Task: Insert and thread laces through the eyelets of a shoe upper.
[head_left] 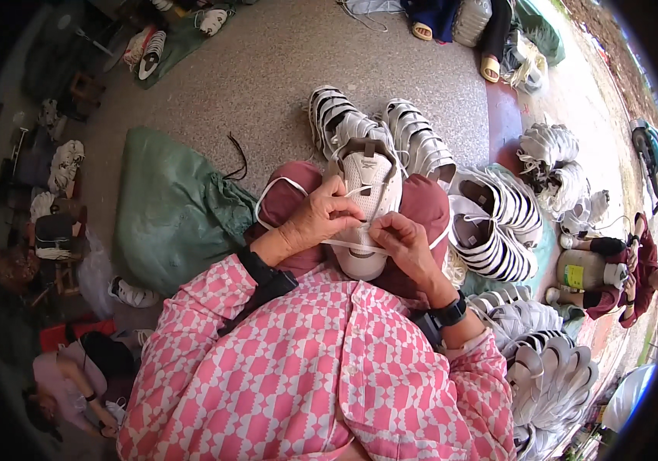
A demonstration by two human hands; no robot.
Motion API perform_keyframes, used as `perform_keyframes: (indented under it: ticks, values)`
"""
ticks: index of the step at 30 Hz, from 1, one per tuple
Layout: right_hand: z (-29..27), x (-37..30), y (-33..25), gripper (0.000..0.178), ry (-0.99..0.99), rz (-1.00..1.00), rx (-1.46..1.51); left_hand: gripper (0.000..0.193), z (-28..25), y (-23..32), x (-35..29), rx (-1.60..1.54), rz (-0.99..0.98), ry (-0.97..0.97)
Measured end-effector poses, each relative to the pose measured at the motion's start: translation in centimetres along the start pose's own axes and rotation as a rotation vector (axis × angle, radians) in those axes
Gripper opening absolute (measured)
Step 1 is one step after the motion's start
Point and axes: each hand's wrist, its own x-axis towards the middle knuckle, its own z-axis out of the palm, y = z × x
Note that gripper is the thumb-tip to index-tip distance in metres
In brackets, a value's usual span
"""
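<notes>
A white sneaker [367, 165] lies on my lap between my knees, toe toward me. White shoelace [344, 245] crosses over its toe end, and loose lengths loop out over both knees. My left hand [321, 217] is at the left of the shoe's eyelets, thumb and fingers pinched on lace. From the right, my right hand [406, 244] pinches lace low over the shoe's front. The two hands' fingertips nearly meet above the eyelets; they hide part of the lacing.
Rows of nested white shoes [490, 223] stand at my right, with stacked shoes [551, 376] nearer. More shoes [421, 142] lie beyond my knees. A green sack [164, 211] sits at my left. Other people [75, 376] sit around, and a dark cord [238, 157] lies on the floor.
</notes>
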Motion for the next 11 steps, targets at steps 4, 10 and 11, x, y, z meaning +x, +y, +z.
perform_keyframes:
  ticks: [4,10,11]
  values:
    - [-0.5,-0.1,-0.3,0.005,0.061,-0.082,-0.211,0.015,0.1,0.2,-0.1,0.002,0.010,-0.004]
    - [-0.9,-0.7,-1.0,0.007,-0.013,-0.204,-0.398,0.016,0.5,0.7,0.2,0.060,-0.028,0.034]
    - [-1.0,-0.7,-0.7,0.007,0.013,-0.229,-0.370,0.016,0.6,0.7,0.2,0.059,-0.027,0.029]
